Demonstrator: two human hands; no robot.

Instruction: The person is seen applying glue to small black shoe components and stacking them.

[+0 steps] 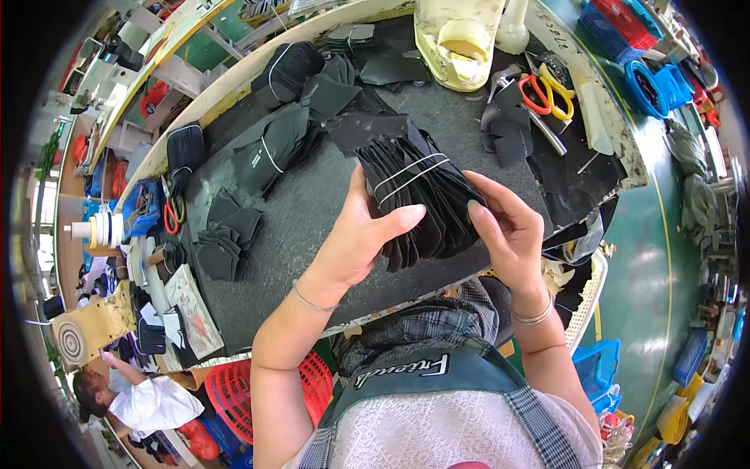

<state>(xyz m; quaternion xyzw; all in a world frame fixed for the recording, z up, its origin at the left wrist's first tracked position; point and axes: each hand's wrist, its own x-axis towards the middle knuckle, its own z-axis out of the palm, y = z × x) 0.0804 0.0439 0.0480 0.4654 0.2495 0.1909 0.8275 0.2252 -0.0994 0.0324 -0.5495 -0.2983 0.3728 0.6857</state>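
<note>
A thick bundle of black cut pieces (422, 191), bound by white elastic bands, is held up over the dark work table (312, 227). My left hand (371, 227) grips its left side, thumb lying across the front. At the right edge my right hand (508, 223) pinches the bundle between thumb and fingers. The lower ends of the pieces fan apart. Further left on the table lie another banded black bundle (273, 148) and a small loose stack of black pieces (226, 234).
Orange-handled scissors (535, 94) lie at the far right, beside a cream-coloured machine (457, 43). Another pair of scissors (173, 209) is at the left edge. A red basket (269, 391) stands below the table; a co-worker in white (156, 402) is at lower left.
</note>
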